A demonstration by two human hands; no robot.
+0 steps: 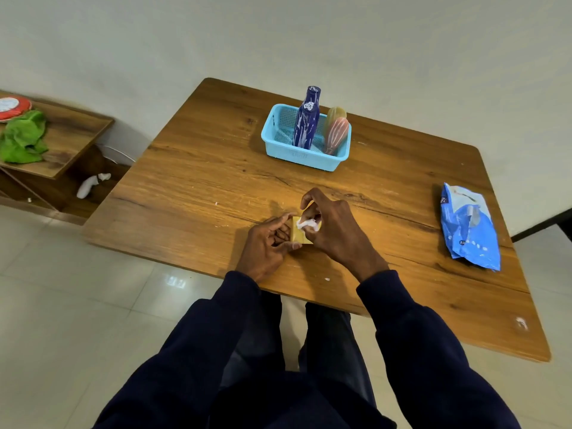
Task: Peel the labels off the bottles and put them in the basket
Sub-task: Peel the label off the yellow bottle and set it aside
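Observation:
A small yellow bottle (297, 234) lies on the wooden table (201, 181) near its front edge, mostly hidden by my hands. My left hand (266, 246) grips its left side. My right hand (332, 230) pinches a crumpled white label scrap (308, 225) on top of it. At the back stands a light blue basket (305, 157). In it a dark blue bottle (306, 119) stands upright, streaked with white residue, beside a pink bottle (335, 134) and a yellowish bottle (336, 113) behind it.
A blue plastic packet (469, 227) lies at the table's right edge. Small white paper bits dot the tabletop. To the left is a low wooden shelf (62, 140) with a green cloth (23, 137) and a red-rimmed round object (12, 107).

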